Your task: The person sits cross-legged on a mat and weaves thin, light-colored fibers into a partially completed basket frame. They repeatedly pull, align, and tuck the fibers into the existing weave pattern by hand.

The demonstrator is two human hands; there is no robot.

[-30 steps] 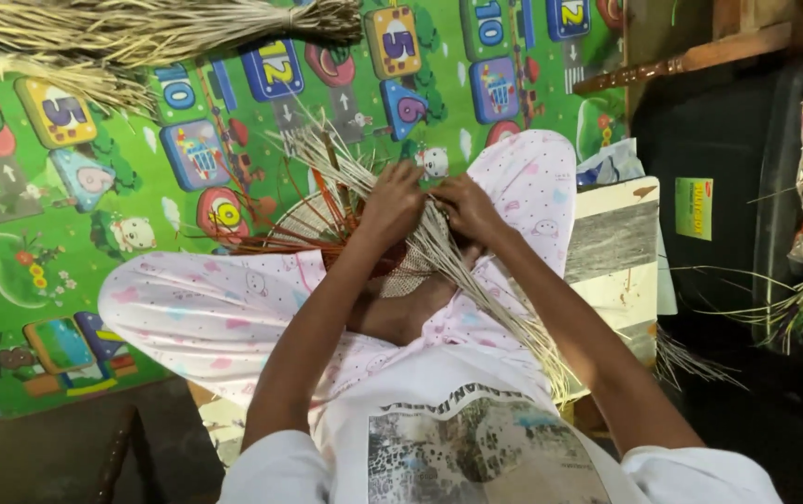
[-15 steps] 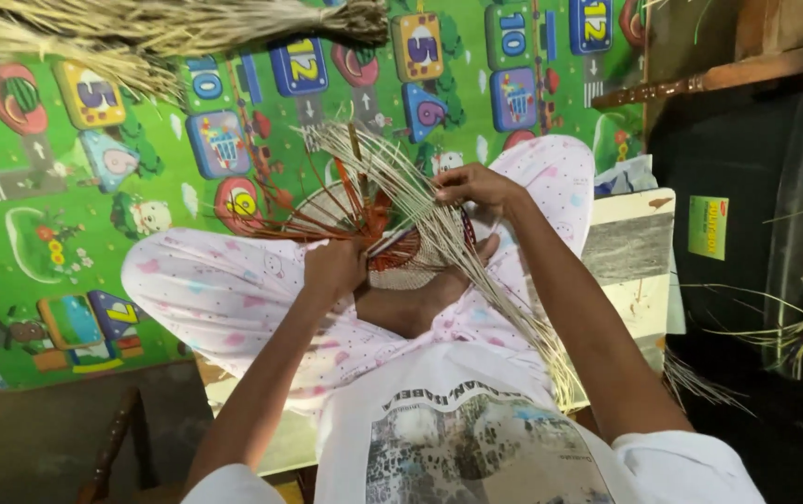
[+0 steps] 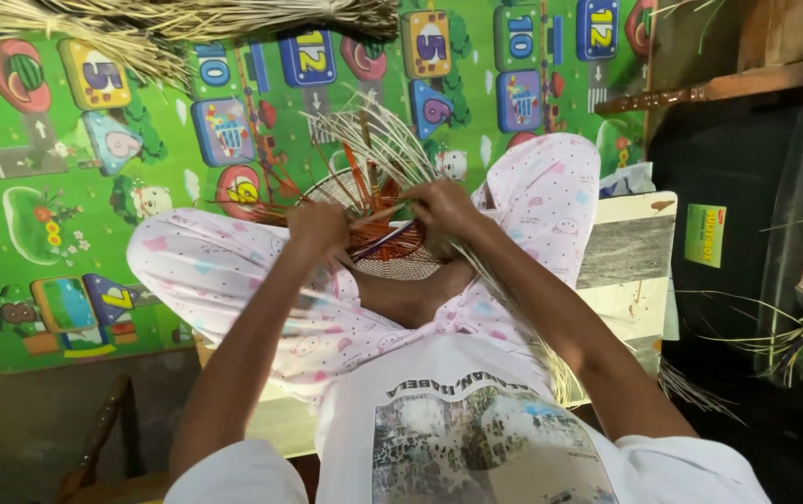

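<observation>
Hands, left [image 3: 319,229] and right [image 3: 441,207], fingers closed on woven basket [image 3: 378,238] strands.

home floor craft corner | children's green play mat [image 3: 93,187] | dried reed bundles [image 3: 187,23] | wooden shelf [image 3: 719,89]

Bright, even light on the centre; dark at the right and lower left.

The green play mat [image 3: 93,187] is vivid and evenly lit, without glare; the black shelf area [image 3: 728,168] sinks into shadow; both hands show slight motion blur; wide-angle bending curves the edges.
</observation>
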